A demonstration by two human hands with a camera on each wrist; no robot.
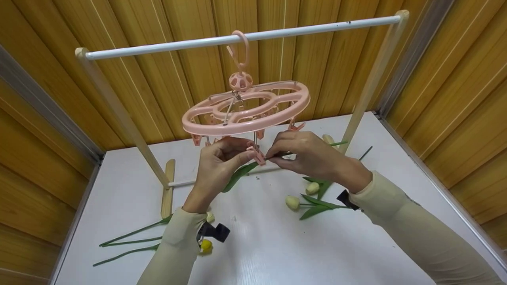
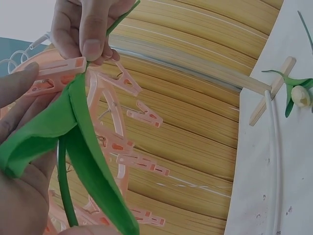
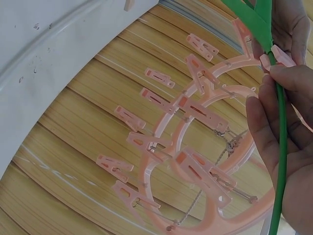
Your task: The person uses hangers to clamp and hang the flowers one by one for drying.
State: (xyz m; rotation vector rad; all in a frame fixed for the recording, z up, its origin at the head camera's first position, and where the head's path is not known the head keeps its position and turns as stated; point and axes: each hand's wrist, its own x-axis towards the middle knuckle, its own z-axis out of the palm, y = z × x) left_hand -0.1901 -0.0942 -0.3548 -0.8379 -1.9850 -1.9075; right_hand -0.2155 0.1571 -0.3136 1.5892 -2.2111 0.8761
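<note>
My left hand (image 1: pixel 216 164) pinches a pink clothespin (image 1: pixel 259 155) between thumb and fingers. It hangs under the round pink clip hanger (image 1: pixel 273 120). On the other side, my right hand (image 1: pixel 311 154) pinches the green stem (image 3: pixel 280 147) of an artificial flower. In the left wrist view the clothespin's tip lies right at the stem, just above the green leaves (image 2: pixel 93 142). Those leaves spread downward in front of my left palm. The flower's head is hidden. More pink clothespins (image 3: pixel 200 112) dangle around the hanger's ring.
The hanger hooks over a white rail (image 1: pixel 178 44) between wooden posts (image 1: pixel 119 114). Pale tulips (image 1: pixel 293 202) lie on the white table at right. Green stems (image 1: pixel 130 239) and a yellow tulip (image 1: pixel 206 246) lie by my left forearm. Wood-look panels (image 1: pixel 43 111) enclose the table.
</note>
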